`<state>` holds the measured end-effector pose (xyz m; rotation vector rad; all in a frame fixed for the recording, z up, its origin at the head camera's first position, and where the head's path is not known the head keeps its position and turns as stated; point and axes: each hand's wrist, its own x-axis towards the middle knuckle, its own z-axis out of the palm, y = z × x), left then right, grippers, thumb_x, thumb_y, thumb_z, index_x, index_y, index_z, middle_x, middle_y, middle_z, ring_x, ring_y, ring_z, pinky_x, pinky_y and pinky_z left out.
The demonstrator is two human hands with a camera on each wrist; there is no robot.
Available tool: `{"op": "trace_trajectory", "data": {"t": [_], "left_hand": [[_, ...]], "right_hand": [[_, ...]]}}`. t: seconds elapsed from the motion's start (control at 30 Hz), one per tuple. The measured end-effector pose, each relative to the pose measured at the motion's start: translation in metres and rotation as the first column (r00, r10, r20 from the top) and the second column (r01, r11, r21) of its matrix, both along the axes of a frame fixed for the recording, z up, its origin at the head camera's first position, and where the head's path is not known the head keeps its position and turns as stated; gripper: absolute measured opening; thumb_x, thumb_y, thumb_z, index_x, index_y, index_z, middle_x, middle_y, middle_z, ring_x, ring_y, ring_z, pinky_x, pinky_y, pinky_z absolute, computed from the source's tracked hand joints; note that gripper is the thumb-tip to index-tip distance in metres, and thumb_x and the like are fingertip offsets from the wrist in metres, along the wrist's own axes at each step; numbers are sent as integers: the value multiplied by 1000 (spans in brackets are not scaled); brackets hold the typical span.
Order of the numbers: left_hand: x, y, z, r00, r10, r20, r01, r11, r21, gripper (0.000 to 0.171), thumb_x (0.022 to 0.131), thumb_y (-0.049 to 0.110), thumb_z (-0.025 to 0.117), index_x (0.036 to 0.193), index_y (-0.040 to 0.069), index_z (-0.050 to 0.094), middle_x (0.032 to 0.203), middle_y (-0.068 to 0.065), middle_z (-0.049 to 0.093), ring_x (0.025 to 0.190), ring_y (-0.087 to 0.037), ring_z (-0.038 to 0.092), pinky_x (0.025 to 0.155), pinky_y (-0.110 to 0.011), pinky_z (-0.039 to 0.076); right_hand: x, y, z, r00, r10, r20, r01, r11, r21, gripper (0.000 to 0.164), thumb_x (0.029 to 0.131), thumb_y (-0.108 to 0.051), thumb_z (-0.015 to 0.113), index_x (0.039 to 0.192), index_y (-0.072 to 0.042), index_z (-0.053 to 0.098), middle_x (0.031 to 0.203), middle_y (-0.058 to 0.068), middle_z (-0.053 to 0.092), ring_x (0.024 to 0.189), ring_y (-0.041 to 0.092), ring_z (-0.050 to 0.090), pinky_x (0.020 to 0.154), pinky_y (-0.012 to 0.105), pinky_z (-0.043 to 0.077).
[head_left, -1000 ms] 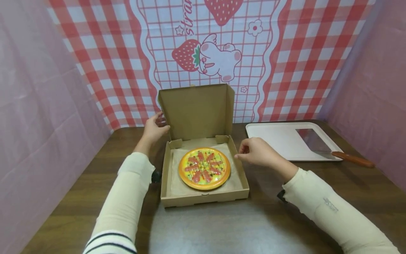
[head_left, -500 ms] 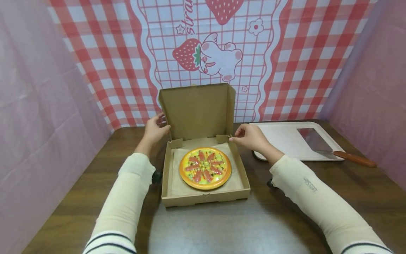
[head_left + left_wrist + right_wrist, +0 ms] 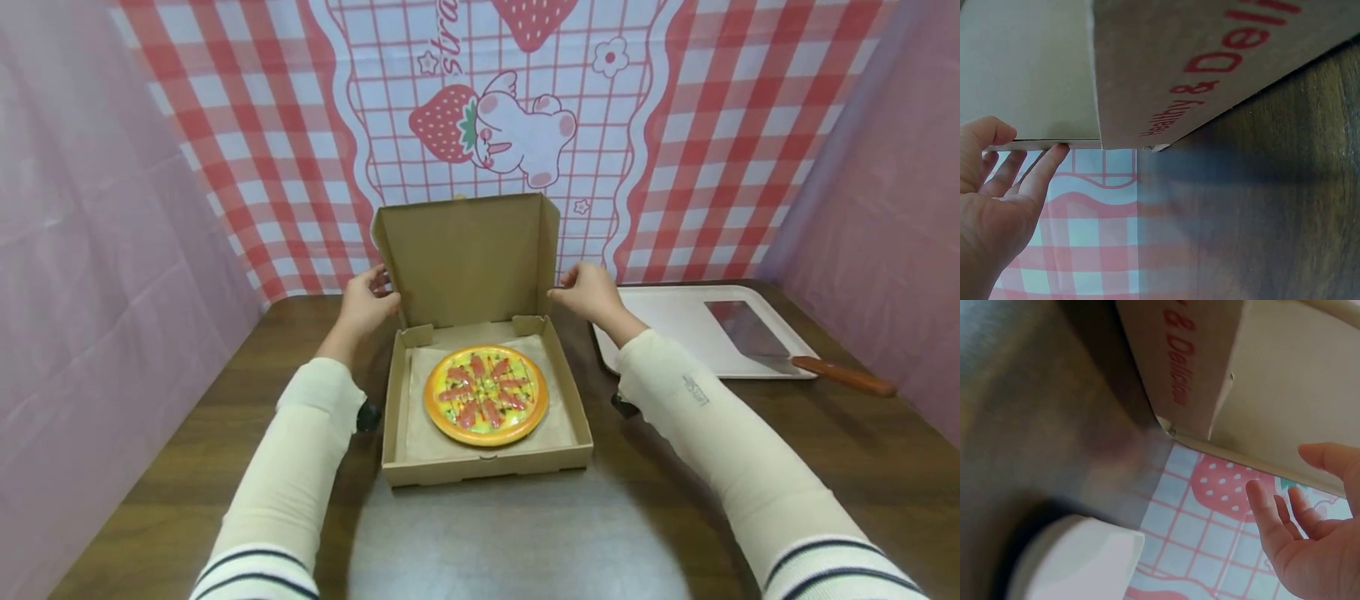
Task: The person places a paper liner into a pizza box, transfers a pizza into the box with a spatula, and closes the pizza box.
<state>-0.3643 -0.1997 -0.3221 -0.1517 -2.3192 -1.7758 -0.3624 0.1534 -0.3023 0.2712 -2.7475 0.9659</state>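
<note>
A cardboard pizza box [image 3: 487, 477] stands on the table with its lid [image 3: 468, 267] raised upright. Inside, on brown paper, lies a round pizza [image 3: 486, 396] with red toppings and an orange crust. My left hand [image 3: 366, 304] grips the lid's left side edge; in the left wrist view its thumb [image 3: 999, 131] is on the inner face and the fingers reach behind. At the lid's right edge is my right hand [image 3: 596, 296]. The right wrist view shows its thumb [image 3: 1322, 456] over the lid's inner side, with the fingers spread apart from the cardboard behind it.
A white tray [image 3: 660, 325] sits at the right rear of the brown table [image 3: 225, 442]. On it rests a pizza server [image 3: 750, 329], its wooden handle sticking out over the tray's right edge. A checked strawberry cloth [image 3: 705, 150] hangs behind.
My right hand has moved away from me, from beside the box's right wall up to the lid's right edge. My left hand has stayed at the lid's left edge.
</note>
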Motion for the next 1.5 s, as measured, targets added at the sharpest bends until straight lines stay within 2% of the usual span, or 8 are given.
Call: {"op": "trace_trajectory", "data": {"t": [0.23, 0.53, 0.7, 0.8, 1.07, 1.17, 1.27, 1.5], "left_hand": [[-1, 0, 6, 1000, 22, 4, -22, 994, -107, 69, 80, -8, 54, 146, -5, 36, 139, -27, 49, 122, -35, 53, 84, -31, 57], [0, -2, 16, 999, 4, 37, 2, 986, -169, 63, 85, -7, 54, 145, -10, 35, 135, -30, 50, 119, -36, 52, 80, -35, 58], [0, -7, 21, 999, -17, 30, 23, 977, -213, 60, 86, -9, 56, 142, -13, 36, 133, -33, 51, 120, -39, 53, 78, -34, 59], [0, -7, 24, 999, -33, 16, 35, 973, -229, 55, 85, -10, 56, 138, -14, 42, 129, -34, 53, 116, -40, 55, 74, -31, 59], [3, -7, 32, 999, -12, -51, -5, 948, -319, 32, 83, -13, 54, 115, -18, 57, 115, -35, 60, 103, -40, 62, 74, -41, 60], [2, -5, 35, 997, 6, -80, -35, 927, -373, 24, 84, -12, 53, 107, -17, 59, 108, -34, 62, 97, -38, 63, 67, -32, 60], [2, -3, 38, 996, 22, -87, -55, 914, -401, 23, 84, -11, 53, 105, -15, 59, 107, -32, 64, 95, -36, 64, 64, -26, 59], [0, 3, 46, 992, 36, -123, -84, 906, -415, 26, 83, -11, 52, 108, -15, 60, 108, -31, 64, 97, -38, 65, 69, -33, 59]], "right_hand": [[-12, -2, 12, 999, 25, 31, -25, 1000, 12, 46, 86, -18, 69, 122, 9, 58, 116, 28, 62, 108, 39, 59, 93, 47, 48], [-20, -7, 12, 998, 47, 30, -44, 993, -106, 54, 91, -12, 65, 137, 10, 47, 127, 27, 59, 119, 39, 54, 101, 45, 45], [-21, -13, 9, 998, 27, -54, -34, 993, -117, 15, 91, -8, 64, 98, 5, 63, 117, 27, 64, 112, 39, 59, 93, 47, 49], [-21, -15, 9, 994, -3, -105, -9, 994, -108, 15, 90, -5, 61, 78, 1, 54, 107, 25, 68, 102, 38, 62, 88, 49, 49], [-22, -15, 15, 986, -26, -163, 6, 992, -124, 12, 88, -3, 60, 78, 3, 59, 94, 23, 70, 84, 33, 61, 75, 43, 48], [-22, -14, 17, 984, -31, -176, 8, 991, -131, 17, 88, -2, 61, 72, 1, 56, 84, 20, 68, 75, 29, 57, 66, 37, 45], [-23, -13, 19, 984, -29, -177, 1, 987, -159, 29, 89, 0, 60, 64, -4, 47, 71, 14, 61, 66, 23, 51, 58, 29, 40], [-25, -11, 22, 982, -52, -181, 15, 980, -199, 39, 90, 1, 58, 60, -10, 36, 58, 2, 50, 55, 11, 45, 50, 23, 36]]}}
